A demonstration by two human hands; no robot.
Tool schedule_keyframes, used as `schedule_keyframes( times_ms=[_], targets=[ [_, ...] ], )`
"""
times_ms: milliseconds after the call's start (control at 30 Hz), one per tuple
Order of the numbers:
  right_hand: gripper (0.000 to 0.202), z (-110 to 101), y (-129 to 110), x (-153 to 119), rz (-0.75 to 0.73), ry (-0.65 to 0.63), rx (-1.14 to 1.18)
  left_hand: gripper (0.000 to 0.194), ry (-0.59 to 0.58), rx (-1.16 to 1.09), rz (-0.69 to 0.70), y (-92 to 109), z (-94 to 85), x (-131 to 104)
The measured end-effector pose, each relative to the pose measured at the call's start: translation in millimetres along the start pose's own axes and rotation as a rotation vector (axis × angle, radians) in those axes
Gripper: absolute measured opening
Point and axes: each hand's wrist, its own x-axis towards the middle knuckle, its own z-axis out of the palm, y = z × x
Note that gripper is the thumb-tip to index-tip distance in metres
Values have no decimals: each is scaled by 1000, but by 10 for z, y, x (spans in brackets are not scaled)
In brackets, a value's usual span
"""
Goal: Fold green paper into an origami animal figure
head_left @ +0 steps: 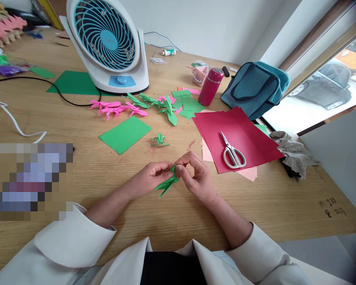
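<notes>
Between my hands, above the near part of the table, is a folded green paper piece with narrow pointed flaps at its lower end. My left hand grips it from the left side. The thumb and forefinger of my right hand pinch its upper right part. Just beyond my hands stands a small green origami frog. A flat green paper sheet lies to its left. Farther back are several pink origami figures and a pile of green origami figures.
White-handled scissors lie on red paper sheets at the right. Behind them stand a red bottle and a teal bag. A white fan stands at the back left, near a black cable.
</notes>
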Motion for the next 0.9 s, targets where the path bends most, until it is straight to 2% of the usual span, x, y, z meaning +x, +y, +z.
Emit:
schedule_keyframes(
  times_ms=[167,367,600,767,900],
  targets=[
    [10,29,41,-4,3,-42,-54,36,124,17,39,12,56,24],
    [7,51,83,-17,-1,-48,-47,39,164,58,36,-1,88,26],
    [12,15,87,5,14,-50,-45,37,94,81,51,28,54,0],
    [13,-13,71,2,49,-99,102,37,27,-22,25,48,36,-2],
    [10,-11,81,1,72,-120,101,37,-12,-45,20,-10,8,3]
  ],
)
